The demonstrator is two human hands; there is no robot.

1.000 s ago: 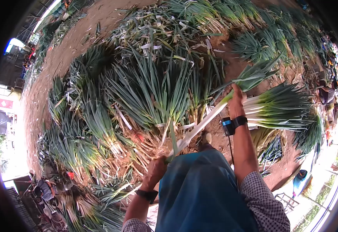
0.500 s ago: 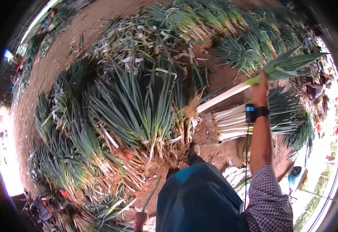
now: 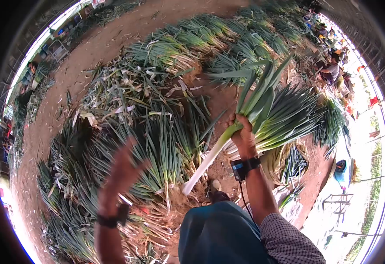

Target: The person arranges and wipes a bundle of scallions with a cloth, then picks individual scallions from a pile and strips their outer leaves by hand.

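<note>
A thick leek (image 3: pixel 208 165) slants from low centre up to the right, its white shaft down and its green leaves fanned at the top. My right hand (image 3: pixel 244 134) is wrapped round it just below the leaves. Blurred by motion, my left hand (image 3: pixel 123 169) is raised over the leek pile at the left, fingers apart, holding nothing. Beneath it stands a tied bunch of leeks (image 3: pixel 159 154). Behind my right hand lies another bunch with spread green tops (image 3: pixel 289 116).
Heaps of leeks (image 3: pixel 188 42) cover the ground at the back. Loose trimmed leaves (image 3: pixel 117 86) lie at upper left. A seated person (image 3: pixel 331 70) is at the upper right. A blue apron (image 3: pixel 219 233) covers my lap.
My left hand has risen from the lower edge, and the strip of leaf it held is gone. My right hand has moved left with the leek, now held more steeply. The view has shifted.
</note>
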